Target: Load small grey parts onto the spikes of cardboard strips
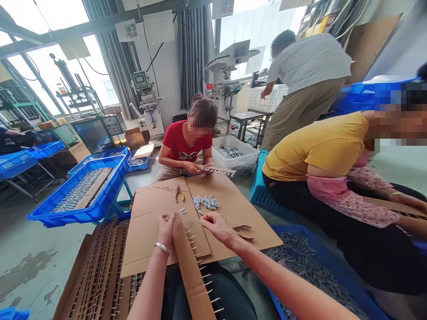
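My left hand (166, 232), a bracelet at its wrist, is closed around the far end of a long cardboard strip (193, 282). Thin pale pins stick out along the strip's right edge. My right hand (217, 227) is pinched just right of the strip's far end; a sliver shows at its fingertips, too small to name. Beyond the hands, small silvery pieces (206, 203) lie in a pile on a cardboard sheet (233, 206), and a few more lie by my left fingertips. Yellow-handled pliers (179, 194) rest farther back. Another pair of pliers (245, 236) lies partly behind my right hand.
Across the sheet, a person in red (188, 142) holds a similar strip. A person in yellow (320, 146) sits at right, above a blue bin (278, 306) of dark pieces. Pinned strips (96, 266) are stacked at lower left, below a blue tray (100, 211).
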Demonstrator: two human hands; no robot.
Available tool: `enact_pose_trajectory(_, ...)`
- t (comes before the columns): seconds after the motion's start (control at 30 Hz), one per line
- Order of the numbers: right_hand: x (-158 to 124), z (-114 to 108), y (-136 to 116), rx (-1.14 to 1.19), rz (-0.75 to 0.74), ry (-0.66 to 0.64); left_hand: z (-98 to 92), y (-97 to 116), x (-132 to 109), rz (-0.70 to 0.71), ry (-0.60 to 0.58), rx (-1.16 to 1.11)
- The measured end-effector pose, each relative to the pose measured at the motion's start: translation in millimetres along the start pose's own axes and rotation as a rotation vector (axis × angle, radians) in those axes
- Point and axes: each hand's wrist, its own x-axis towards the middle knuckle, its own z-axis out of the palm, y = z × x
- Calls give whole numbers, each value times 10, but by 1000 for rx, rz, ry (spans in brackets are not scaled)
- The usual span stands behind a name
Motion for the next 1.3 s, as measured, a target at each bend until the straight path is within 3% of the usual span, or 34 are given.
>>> enact_pose_trajectory(0.1, -299, 72, 67, 475, 175, 38, 83, 70, -292, 179, 105, 132)
enact_pose_trajectory(0.17, -486, 163, 50, 740, 303, 14, 170, 36, -588, 289, -41, 178)
enact_pose_trajectory(0.23, -653, 263, 4, 929, 371, -41, 272, -40, -893, 195, -253, 46)
enact_pose_trajectory(0.33, -862, 379, -33, 1020, 373, -105, 379, -130, -1219, 53, -330, -204)
enact_pose_trajectory(0.4, -961, 388, 0, 933, 338, -117, 391, -137, -1319, 19, -321, -303)
enact_pose_trajectory(0.47, -1007, 302, 79, 698, 254, -137, 362, -110, -1360, -5, -331, -346)
enact_pose_trajectory(0.57, -925, -12, 249, 45, 50, -40, 284, -63, -1392, -47, -344, -336)
enact_pose_trajectory(0.63, -773, -287, 375, -491, -58, 164, 239, -51, -1421, -81, -337, -318)
enact_pose_trajectory(0.67, -681, -417, 437, -717, -93, 206, 223, -51, -1438, -98, -333, -315)
enact_pose_trajectory(0.77, -417, -690, 602, -1097, -153, 134, 205, -62, -1491, -144, -328, -328)
enact_pose_trajectory(0.87, -245, -753, 727, -1223, -264, 62, 215, -71, -1536, -180, -336, -337)
enact_pose_trajectory(1.17, -115, -713, 900, -1182, -355, 157, 208, -93, -1578, -267, -313, -371)
enact_pose_trajectory(1.23, -115, -740, 851, -1055, -398, 198, 205, -103, -1583, -291, -308, -385)
enact_pose_trajectory(1.3, -147, -748, 743, -751, -432, 304, 210, -110, -1594, -304, -302, -395)
